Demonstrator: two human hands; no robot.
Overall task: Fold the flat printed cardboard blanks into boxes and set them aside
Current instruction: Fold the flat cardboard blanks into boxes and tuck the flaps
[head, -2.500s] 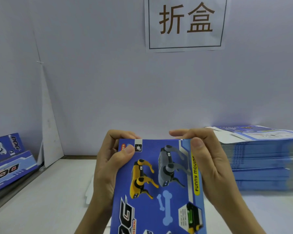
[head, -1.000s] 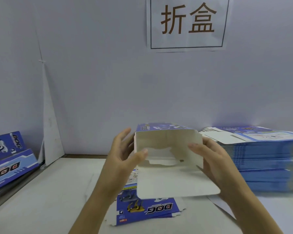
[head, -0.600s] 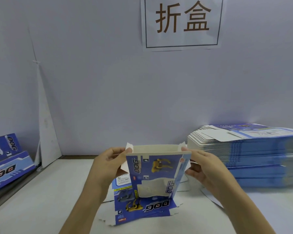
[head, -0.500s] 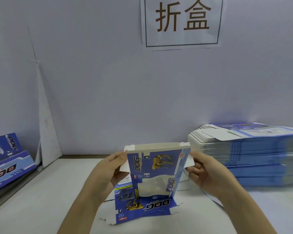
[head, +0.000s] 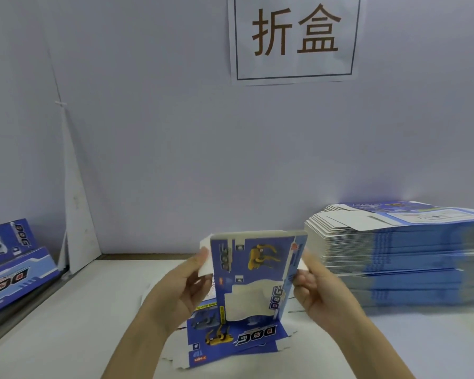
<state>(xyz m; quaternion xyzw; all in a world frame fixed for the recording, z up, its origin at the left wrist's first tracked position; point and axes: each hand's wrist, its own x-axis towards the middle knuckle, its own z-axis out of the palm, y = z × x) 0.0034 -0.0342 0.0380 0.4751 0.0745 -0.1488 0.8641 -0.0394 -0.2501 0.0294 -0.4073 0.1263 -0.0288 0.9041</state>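
Blue printed cardboard, opened into a sleeve: the box (head: 257, 277) stands upright between your hands, over the middle of the table (head: 66, 324). Its lower edge sits just above a flat blank (head: 230, 340) lying printed side up. Whether the two touch cannot be told.

Left hand (head: 181, 294): thumb and fingers pinch the white side flap (head: 205, 258), which sticks out from the box's upper left corner. Right hand (head: 320, 294): fingers curled in against the box's right edge, gripping it. What lies under those fingers is hidden by the panel.

The upper end is open, with its pale inner rim showing along the top.

Supply: the stack of blanks (head: 394, 255) is on the table to your right, near the box. Finished boxes (head: 11, 263) lean at the far left, well apart. A paper sign (head: 296, 36) hangs on the wall above.

Step, as judged: the sleeve is squared up and you are closing one end, at the side-flap stage. The box is not yet done or set aside.

Next move, as judged: fold the left flap inward across the opening and do the same on the right. Then bring the long flap over them and tuck its tab in. Keep the sleeve square while you press. The card looks thin, so a skewed push would likely crease a panel or spring the flaps back out.
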